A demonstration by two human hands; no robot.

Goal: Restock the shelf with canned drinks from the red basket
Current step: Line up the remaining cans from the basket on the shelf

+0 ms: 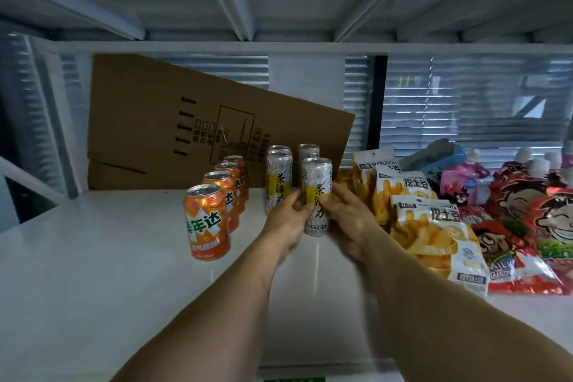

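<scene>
Head view, hands [319,220] hide can [317,195] sides

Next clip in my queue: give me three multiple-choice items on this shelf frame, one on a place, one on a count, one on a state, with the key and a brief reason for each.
1. Where do the orange cans stand relative to the silver-and-yellow cans?
A. To their left
B. To their right
C. Stacked on top

2. How many orange cans are lined up?
A. Two
B. Four
C. Six

3. What is the state of the front silver-and-yellow can?
A. Lying on its side
B. Untouched
C. Upright, held by both hands

Key: 1 A, the orange row sits left of the silver cans on the shelf. 2 B, four tops show one behind another. 3 C, the left hand and right hand clasp it from either side.
</scene>
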